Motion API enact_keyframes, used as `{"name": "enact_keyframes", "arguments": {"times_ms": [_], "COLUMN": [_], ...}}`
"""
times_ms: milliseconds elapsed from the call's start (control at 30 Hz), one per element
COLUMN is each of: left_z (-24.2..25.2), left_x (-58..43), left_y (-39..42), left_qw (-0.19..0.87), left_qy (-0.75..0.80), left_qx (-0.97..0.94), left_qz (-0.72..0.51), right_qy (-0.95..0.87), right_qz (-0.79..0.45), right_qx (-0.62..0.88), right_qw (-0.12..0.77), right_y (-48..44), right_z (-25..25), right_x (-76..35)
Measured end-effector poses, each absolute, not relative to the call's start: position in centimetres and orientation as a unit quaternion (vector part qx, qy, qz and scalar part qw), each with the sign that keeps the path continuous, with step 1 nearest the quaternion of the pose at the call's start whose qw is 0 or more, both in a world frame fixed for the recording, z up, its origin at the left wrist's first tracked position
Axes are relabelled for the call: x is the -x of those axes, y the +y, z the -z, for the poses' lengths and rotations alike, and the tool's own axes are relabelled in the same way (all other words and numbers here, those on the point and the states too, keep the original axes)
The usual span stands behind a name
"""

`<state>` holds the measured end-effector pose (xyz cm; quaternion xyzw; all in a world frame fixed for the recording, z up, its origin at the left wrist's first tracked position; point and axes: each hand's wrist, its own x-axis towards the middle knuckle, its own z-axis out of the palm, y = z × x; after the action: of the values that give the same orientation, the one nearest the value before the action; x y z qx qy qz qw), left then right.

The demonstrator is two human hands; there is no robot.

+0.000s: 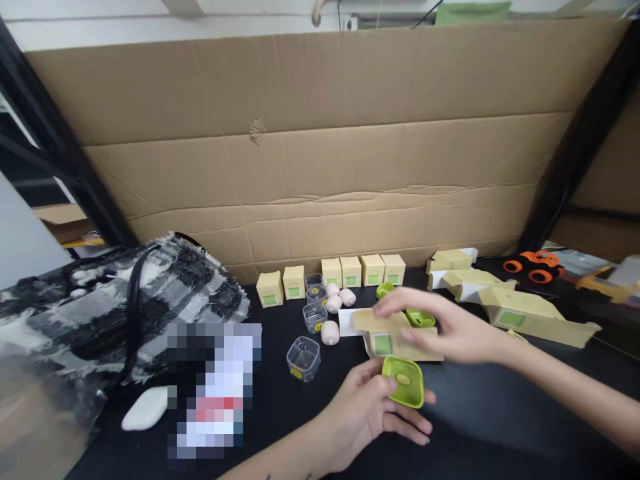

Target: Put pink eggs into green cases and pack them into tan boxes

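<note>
My left hand [370,407] lies palm up near the front of the black table and grips a lime green square lid [403,381] between thumb and fingers. My right hand [443,327] reaches in from the right and holds a flattened tan carton with a green label [384,337] just above the lid. More green lids [419,317] lie behind the carton. Clear plastic cups [303,358] and pink egg-shaped pieces [330,332] sit to the left of my hands.
A row of small tan boxes [350,271] stands against a cardboard wall [320,153]. Unfolded cartons [520,310] lie at the right, an orange toy truck [533,265] beyond them. A black-and-white woven bag [125,307] and a white oval object [146,408] fill the left.
</note>
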<state>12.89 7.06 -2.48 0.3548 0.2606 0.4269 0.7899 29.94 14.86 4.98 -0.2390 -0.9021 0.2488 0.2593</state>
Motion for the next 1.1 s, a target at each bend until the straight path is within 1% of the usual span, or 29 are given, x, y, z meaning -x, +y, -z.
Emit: {"name": "enact_keyframes", "arguments": {"times_ms": [67, 200, 300, 367, 433, 533, 633, 733, 800, 867, 1000, 1100], "left_z": [2.6, 2.7, 2.8, 2.9, 2.9, 2.9, 2.6, 2.2, 2.0, 1.8, 1.8, 1.9], "left_x": [-12.9, -12.9, -12.9, -12.9, -12.8, -12.8, -12.7, -12.7, -12.7, -12.9, -12.9, -12.8], "left_y": [7.0, 7.0, 7.0, 7.0, 7.0, 7.2, 7.5, 7.6, 7.6, 7.5, 7.3, 7.3], "left_qw": [0.778, 0.767, 0.764, 0.765, 0.775, 0.802, 0.818, 0.831, 0.840, 0.845, 0.855, 0.864], "left_qy": [0.277, 0.299, 0.305, 0.303, 0.294, 0.274, 0.265, 0.262, 0.256, 0.248, 0.222, 0.193], "left_qx": [-0.356, -0.364, -0.368, -0.363, -0.351, -0.318, -0.273, -0.226, -0.205, -0.193, -0.175, -0.159], "left_qz": [-0.437, -0.436, -0.434, -0.437, -0.435, -0.424, -0.431, -0.435, -0.433, -0.433, -0.435, -0.438], "right_qy": [-0.886, -0.872, -0.863, -0.856, -0.846, -0.832, -0.820, -0.823, -0.832, -0.859, -0.915, -0.930], "right_qz": [-0.243, -0.251, -0.274, -0.294, -0.313, -0.336, -0.360, -0.377, -0.352, -0.274, -0.133, -0.069], "right_qx": [0.306, 0.386, 0.407, 0.411, 0.409, 0.391, 0.340, 0.280, 0.258, 0.234, 0.189, 0.189], "right_qw": [0.250, 0.165, 0.120, 0.114, 0.134, 0.208, 0.285, 0.318, 0.343, 0.363, 0.330, 0.309], "right_y": [18.4, 24.3, 26.0, 26.1, 25.6, 24.0, 20.8, 16.7, 14.0, 12.1, 10.3, 10.2], "right_z": [-5.2, -3.8, -2.2, -1.7, -1.7, -2.8, -4.3, -4.7, -4.2, -3.3, -1.9, -1.4], "right_x": [-27.8, -23.5, -21.8, -21.7, -22.2, -23.9, -26.3, -28.8, -30.0, -30.6, -30.4, -30.0]}}
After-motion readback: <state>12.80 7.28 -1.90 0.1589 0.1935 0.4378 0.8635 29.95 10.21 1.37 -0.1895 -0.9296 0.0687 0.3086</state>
